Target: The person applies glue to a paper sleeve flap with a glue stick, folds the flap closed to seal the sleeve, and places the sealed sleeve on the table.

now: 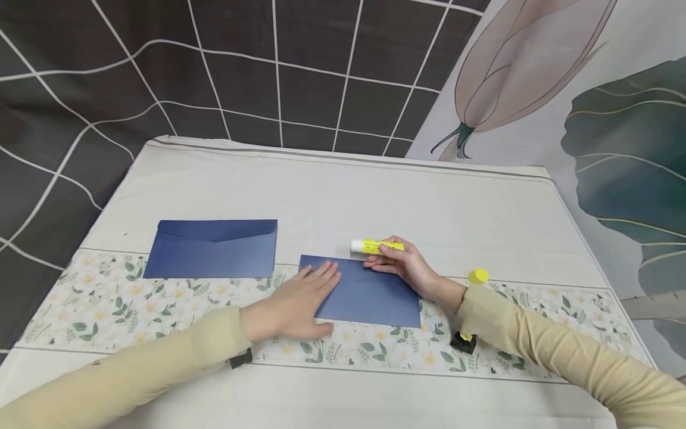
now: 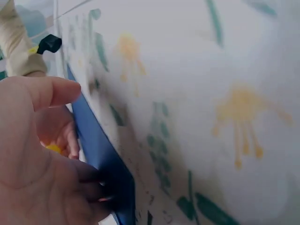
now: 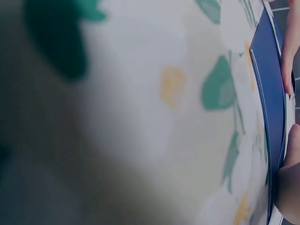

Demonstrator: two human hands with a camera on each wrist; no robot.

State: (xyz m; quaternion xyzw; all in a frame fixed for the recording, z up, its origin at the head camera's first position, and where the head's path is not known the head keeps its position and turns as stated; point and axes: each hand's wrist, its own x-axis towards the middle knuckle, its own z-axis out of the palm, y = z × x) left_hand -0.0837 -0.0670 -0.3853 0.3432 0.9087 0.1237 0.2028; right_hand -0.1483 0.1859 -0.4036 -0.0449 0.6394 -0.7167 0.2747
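Note:
My left hand (image 1: pixel 297 304) lies spread over the left end of a blue envelope (image 1: pixel 370 301), its fingers straight and pressing on the paper. The same envelope (image 2: pixel 108 154) runs below the fingertips in the left wrist view. Above the envelope's upper right part, my right hand (image 1: pixel 409 268) holds a yellow glue stick (image 1: pixel 370 246) between thumb and fingers, white end toward the left. The right wrist view has the envelope (image 3: pixel 269 84) along its right side, with the glue stick out of sight. A yellow cap (image 1: pixel 479 276) is on the table near the right wrist.
A second blue envelope (image 1: pixel 211 256) with its flap folded down lies to the left. The table carries a white cloth (image 1: pixel 321 190) with a floral band (image 1: pixel 177 304). Beyond its far edge hangs a dark checked curtain (image 1: pixel 311 95).

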